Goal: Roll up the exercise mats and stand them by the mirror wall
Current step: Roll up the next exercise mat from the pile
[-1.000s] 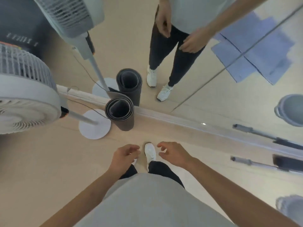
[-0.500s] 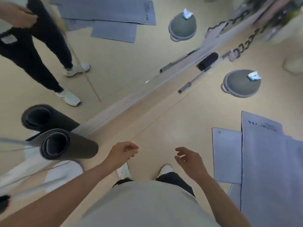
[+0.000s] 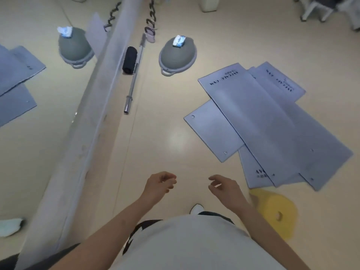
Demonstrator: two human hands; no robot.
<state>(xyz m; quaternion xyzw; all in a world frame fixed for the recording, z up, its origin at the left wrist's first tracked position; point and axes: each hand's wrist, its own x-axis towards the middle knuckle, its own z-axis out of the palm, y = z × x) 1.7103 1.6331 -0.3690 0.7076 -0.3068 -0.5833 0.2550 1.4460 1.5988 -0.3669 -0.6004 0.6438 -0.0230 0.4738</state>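
Several flat grey-blue exercise mats [image 3: 268, 125] lie overlapped on the beige floor to my right, some with printed lettering and corner eyelets. The mirror wall [image 3: 48, 94] runs along the left, its pale base strip [image 3: 93, 121] slanting up the frame. My left hand [image 3: 158, 185] hangs in front of me with loosely curled fingers, holding nothing. My right hand [image 3: 227, 189] is also empty, fingers relaxed, a short way left of the mats' near corner. No rolled mat is in view.
A yellow foam piece [image 3: 276, 213] sits by my right arm. A steel barbell [image 3: 133, 78] and a black foam roller [image 3: 129, 60] lie along the mirror base. A grey balance dome [image 3: 177, 53] with a wipes packet stands beyond. Chain and chair legs at the top.
My view has swung right, away from the rolled dark mat and fan by the mirror, which have left the frame. The flat mats now fill the right side. Both hands stay empty.
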